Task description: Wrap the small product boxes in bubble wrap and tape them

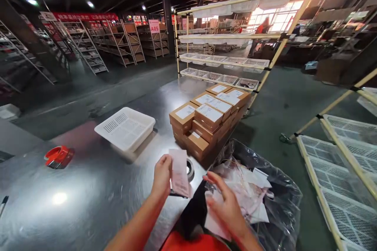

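Note:
My left hand [161, 174] pinches a pale pink printed paper slip [179, 172] between thumb and fingers, above the metal table. Just behind the slip, a tape roll [190, 170] lies partly hidden. A dark-edged object under the slip's lower end is too covered to name. My right hand [225, 204] is over the near side of a clear-plastic-lined waste bin [287, 192], thumb and fingers apart. White paper [215, 221] shows beneath that hand; crumpled paper and film [246, 188] fill the bin.
Stacked brown cardboard boxes [209, 115] with white labels stand at the table's far right. A white perforated basket [126, 129], a red tape dispenser [59, 157] and a pen [3, 204] rest on the metal table [97, 200]. Racks with baskets [344, 164] stand right and behind.

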The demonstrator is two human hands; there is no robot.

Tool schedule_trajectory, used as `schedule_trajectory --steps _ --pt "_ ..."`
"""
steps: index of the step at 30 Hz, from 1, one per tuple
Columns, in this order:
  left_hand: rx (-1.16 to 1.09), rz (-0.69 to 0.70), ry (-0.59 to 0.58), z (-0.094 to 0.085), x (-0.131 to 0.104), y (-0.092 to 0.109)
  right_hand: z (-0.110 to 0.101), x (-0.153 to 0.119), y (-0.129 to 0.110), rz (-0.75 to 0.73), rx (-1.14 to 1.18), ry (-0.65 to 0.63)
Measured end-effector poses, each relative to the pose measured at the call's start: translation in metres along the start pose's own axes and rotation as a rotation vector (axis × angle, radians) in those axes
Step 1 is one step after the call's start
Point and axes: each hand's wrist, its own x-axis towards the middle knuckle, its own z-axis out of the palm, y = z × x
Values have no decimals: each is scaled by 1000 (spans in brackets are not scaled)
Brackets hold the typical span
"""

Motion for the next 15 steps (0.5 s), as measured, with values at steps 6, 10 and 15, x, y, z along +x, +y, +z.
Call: schedule_trajectory --steps 6,10,15 --pt "-117 -134 37 41 -17 -33 33 -9 8 126 -8 -102" --pt "279 126 195 21 -14 -40 13 -7 20 49 -190 -152" --pt "1218 925 -606 8 -34 -23 -9 -3 20 -59 -239 -416"
